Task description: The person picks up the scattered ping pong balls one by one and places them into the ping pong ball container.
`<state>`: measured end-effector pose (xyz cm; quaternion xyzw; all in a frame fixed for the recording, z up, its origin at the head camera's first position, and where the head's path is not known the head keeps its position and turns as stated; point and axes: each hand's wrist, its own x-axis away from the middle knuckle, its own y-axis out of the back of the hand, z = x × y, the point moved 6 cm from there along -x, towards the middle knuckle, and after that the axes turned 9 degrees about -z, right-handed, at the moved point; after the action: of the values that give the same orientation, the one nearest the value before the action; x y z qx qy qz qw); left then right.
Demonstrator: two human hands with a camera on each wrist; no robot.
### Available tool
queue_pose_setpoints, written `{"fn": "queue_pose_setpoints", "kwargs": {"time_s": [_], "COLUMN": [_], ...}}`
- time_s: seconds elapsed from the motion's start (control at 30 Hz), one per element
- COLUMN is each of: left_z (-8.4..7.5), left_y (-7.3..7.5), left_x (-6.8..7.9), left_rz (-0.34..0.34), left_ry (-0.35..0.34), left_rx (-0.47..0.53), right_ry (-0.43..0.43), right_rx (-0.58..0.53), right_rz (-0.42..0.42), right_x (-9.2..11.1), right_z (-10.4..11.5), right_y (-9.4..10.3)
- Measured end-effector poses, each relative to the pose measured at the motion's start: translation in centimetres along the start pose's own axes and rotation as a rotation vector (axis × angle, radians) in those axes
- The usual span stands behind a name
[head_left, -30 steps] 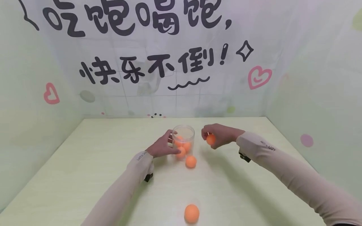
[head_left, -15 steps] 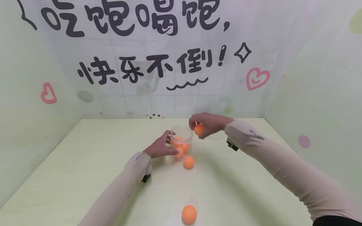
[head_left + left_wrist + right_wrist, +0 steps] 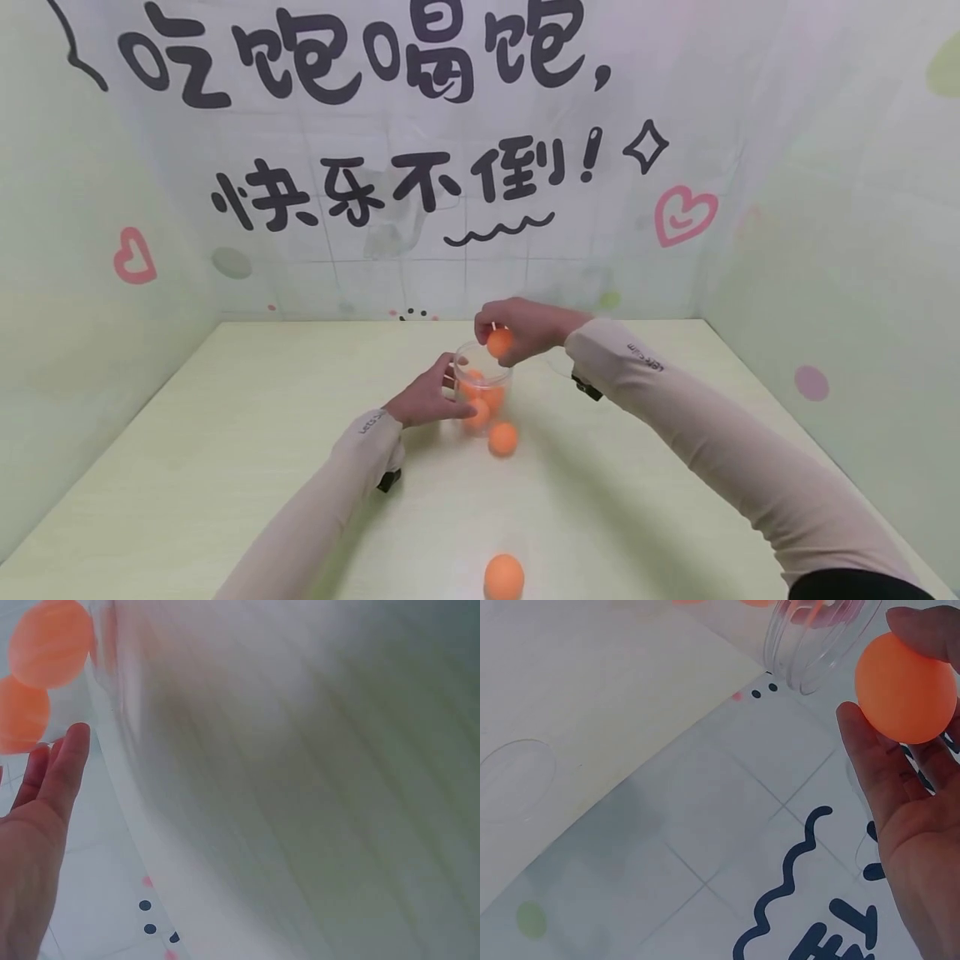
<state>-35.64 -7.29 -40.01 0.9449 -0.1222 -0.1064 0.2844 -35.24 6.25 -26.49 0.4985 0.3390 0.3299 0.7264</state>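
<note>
A clear plastic jar (image 3: 483, 371) with several orange ping-pong balls inside stands in the middle of the table. My left hand (image 3: 429, 396) holds it from the left, thumb in front and fingers behind. In the left wrist view, the fingertips (image 3: 73, 746) lie against the clear wall below two balls. Over the jar's mouth, my right hand (image 3: 521, 329) pinches an orange ping-pong ball (image 3: 499, 343) between thumb and fingers. The right wrist view shows that ball (image 3: 905, 688) close to the jar's threaded rim (image 3: 804, 671).
One loose ping-pong ball (image 3: 502, 438) lies right in front of the jar, another (image 3: 504, 577) near the table's front edge. A clear round disc (image 3: 517, 780) lies flat on the table, right of the jar. Printed walls (image 3: 337, 283) enclose the back and sides.
My right hand has moved left with its ball, from beside the jar to over its mouth. The left hand keeps its hold on the jar.
</note>
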Motion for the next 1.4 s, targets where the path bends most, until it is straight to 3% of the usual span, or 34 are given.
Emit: {"fn": "queue_pose_setpoints", "kwargs": {"time_s": [0.47, 0.6, 1.4], "left_z": [-0.2, -0.2, -0.3], "left_y": [0.4, 0.2, 0.6], "left_x": [0.1, 0.0, 0.2], "left_rz": [0.002, 0.01, 0.011], "left_ry": [-0.011, -0.011, -0.004], "left_rx": [-0.003, -0.02, -0.002], "right_ry": [-0.045, -0.01, -0.03], "right_rx": [0.013, 0.016, 0.001], "right_rz": [0.051, 0.048, 0.093], "right_x": [-1.7, -1.9, -2.0], "right_z": [0.0, 0.0, -0.2], "right_y": [-1.9, -2.4, -2.2]}}
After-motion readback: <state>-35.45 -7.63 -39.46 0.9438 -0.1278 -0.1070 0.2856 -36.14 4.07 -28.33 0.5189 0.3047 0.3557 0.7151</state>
